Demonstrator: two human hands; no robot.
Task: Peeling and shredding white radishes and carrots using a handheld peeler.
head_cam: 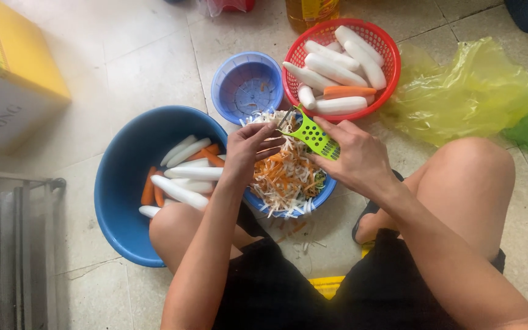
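Floor: pale stone tiles [142,55], with every thing set around the shred bowl taken as landmark.
Shred bowl: a blue bowl [324,189] heaped with white and orange vegetable shreds [285,174], between the person's bare knees.
Left hand: the left hand [249,146] comes in from the lower left, forearm slanting up over the left knee; wrist bent, fingers curled together over the heap's upper left part, fingertips toward the peeler. Whether it pinches any shreds cannot be told.
Right hand: the right hand [355,159] reaches in from the lower right, forearm crossing the right thigh; closed around the handle of a lime-green peeler [313,135], thumb along its top.
Peeler: above the far edge of the shred bowl, its blade end pointing up-left toward the red basket.
Big basin: a large blue basin [123,183] just left of the shred bowl, holding peeled white radishes [181,192] and carrots [148,190].
Small basket: a blue perforated basket [247,85] just beyond the shred bowl.
Red basket: a red basket [392,61] beyond and right of the shred bowl, holding white radishes and one carrot.
Bags: a yellow plastic bag [465,91] right of the red basket.
Box: a yellow cardboard box [7,67] far left of the shred bowl.
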